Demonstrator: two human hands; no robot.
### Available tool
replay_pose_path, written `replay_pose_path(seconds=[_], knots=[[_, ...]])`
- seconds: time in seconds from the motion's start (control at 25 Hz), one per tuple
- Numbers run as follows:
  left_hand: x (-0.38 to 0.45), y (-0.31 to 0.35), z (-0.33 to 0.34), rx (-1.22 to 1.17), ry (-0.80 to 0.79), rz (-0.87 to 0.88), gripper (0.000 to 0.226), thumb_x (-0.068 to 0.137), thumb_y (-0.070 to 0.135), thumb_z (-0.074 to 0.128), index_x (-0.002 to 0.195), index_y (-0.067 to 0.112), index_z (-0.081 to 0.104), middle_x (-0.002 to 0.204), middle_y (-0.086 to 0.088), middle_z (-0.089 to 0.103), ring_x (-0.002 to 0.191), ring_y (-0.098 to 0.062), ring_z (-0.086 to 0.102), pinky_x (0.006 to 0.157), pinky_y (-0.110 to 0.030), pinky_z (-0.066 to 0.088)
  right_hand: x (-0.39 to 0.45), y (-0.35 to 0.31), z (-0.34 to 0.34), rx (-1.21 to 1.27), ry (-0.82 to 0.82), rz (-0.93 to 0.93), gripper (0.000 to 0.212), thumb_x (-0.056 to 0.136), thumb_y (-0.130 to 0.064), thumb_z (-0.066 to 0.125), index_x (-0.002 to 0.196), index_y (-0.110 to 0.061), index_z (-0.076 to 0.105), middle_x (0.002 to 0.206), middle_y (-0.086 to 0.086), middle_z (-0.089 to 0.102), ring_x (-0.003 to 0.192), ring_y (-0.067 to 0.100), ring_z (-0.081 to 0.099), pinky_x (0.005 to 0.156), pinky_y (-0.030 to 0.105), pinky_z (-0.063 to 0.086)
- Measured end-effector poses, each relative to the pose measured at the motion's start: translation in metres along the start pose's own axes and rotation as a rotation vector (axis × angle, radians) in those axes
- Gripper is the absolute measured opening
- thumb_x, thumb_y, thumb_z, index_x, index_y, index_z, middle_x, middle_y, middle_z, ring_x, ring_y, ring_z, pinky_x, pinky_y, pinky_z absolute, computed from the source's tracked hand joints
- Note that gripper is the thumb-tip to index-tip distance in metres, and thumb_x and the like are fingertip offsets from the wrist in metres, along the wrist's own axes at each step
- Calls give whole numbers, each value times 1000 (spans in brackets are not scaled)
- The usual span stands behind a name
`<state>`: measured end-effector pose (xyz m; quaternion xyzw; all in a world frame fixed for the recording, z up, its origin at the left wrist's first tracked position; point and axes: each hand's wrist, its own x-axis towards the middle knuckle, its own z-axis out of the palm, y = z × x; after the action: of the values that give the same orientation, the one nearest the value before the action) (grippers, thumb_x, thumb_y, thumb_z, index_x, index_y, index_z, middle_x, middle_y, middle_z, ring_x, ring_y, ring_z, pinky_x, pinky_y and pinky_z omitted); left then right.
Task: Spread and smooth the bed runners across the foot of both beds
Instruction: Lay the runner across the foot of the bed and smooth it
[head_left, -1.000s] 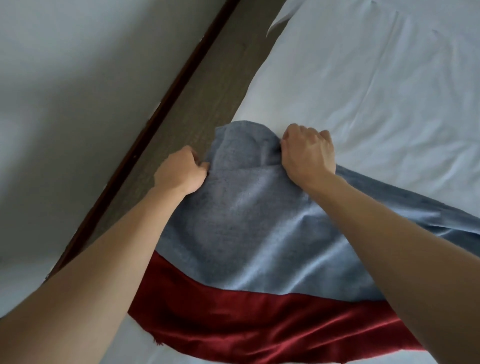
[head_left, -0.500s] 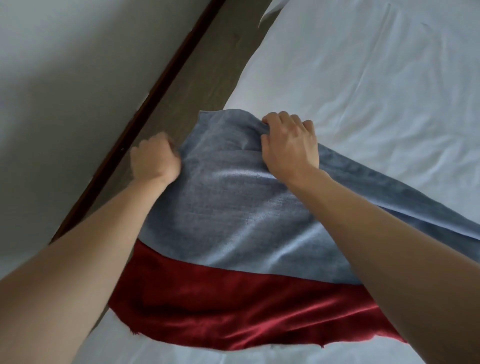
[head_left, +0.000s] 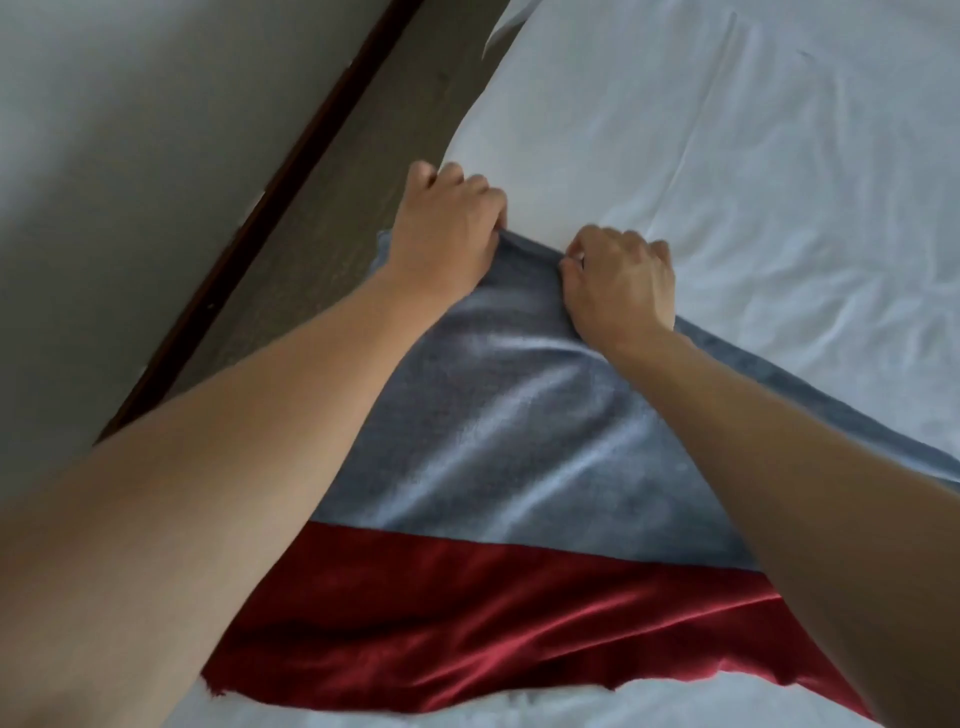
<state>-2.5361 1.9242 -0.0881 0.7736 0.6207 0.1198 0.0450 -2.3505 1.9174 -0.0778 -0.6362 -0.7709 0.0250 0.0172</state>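
A bed runner (head_left: 498, 431) with a grey-blue upper band and a shiny dark red lower band lies across the white sheet of the bed (head_left: 753, 171). My left hand (head_left: 447, 234) pinches the grey band's far edge near the bed's left side. My right hand (head_left: 618, 275) grips the same edge a little to the right, fingers curled into the cloth. The edge between the two hands is bunched into a small ridge. The grey cloth below shows soft folds. My forearms hide parts of the runner on both sides.
A strip of dark floor (head_left: 332, 218) runs along the bed's left side. A dark brown baseboard (head_left: 249, 228) and a pale wall (head_left: 130, 156) lie beyond it. The white sheet is creased to the right of my hands.
Both hands have moved rightward and farther up the bed with the grey edge. My left hand has come in from the bed's side and now sits close to my right hand.
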Motion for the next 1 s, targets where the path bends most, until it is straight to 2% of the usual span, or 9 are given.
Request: replay_pose_path(seconds=[0.16,0.24,0.36,0.48,0.6,0.68,0.76,0.88,1.0], knots=[[-40,-29,0,-110,40,-151,24,89,25,57,113,23,62,113,0,62,105,-25,55,93,-42,33,-9,-32,-2,28,55,-100,23,92,-16,51,111,-11,63,107,9,64,98,31,56,90,42,37],[-92,-54,-8,-144,-27,-341,31,89,30,59,119,24,60,119,-1,61,110,-27,55,96,-43,33,-25,-68,-8,23,60,-244,27,90,-19,52,113,-11,64,110,10,61,100,32,55,90,44,38],[-175,-84,-21,-200,-203,-629,26,90,37,59,112,25,63,116,-3,64,113,-30,57,97,-45,33,-46,-142,-9,45,-1,-540,27,86,-20,54,109,-16,68,112,7,62,103,31,55,92,42,37],[-270,-99,-29,-351,-446,-927,32,92,54,50,93,25,62,107,-7,69,108,-30,63,96,-45,39,-75,-218,6,-34,-207,-866,31,87,-20,51,113,-24,67,115,1,61,107,26,55,95,40,39],[-339,-103,-37,-789,-525,-1168,57,86,65,50,80,12,69,85,-6,73,87,-27,70,73,-36,46,-95,-269,30,-152,-495,-1001,44,89,-20,51,130,-30,59,130,-1,57,120,24,50,103,41,38],[-361,-102,-40,-1023,-522,-1191,46,85,61,59,85,18,75,88,2,75,83,-16,70,73,-34,50,-102,-291,42,-287,-702,-1034,53,87,-18,52,138,-33,53,138,-2,54,128,25,46,107,42,36],[-363,-101,-40,-1104,-499,-1145,27,85,51,65,87,27,75,90,10,73,85,-8,67,77,-31,53,-105,-300,49,-380,-829,-1048,49,84,-18,51,129,-35,59,132,-3,60,126,23,50,107,41,36],[-352,-94,-35,-1025,-463,-1109,9,84,38,70,87,30,71,92,11,71,92,-11,66,89,-39,53,-104,-297,48,-357,-813,-1090,30,83,-18,54,105,-33,68,112,-6,68,114,20,57,103,36,38],[-337,-82,-38,-716,-364,-1069,2,87,34,65,88,35,63,93,12,69,97,-14,64,98,-36,42,-97,-286,40,-360,-733,-1144,31,83,-22,56,110,-30,68,114,-6,66,115,19,53,107,37,34]])
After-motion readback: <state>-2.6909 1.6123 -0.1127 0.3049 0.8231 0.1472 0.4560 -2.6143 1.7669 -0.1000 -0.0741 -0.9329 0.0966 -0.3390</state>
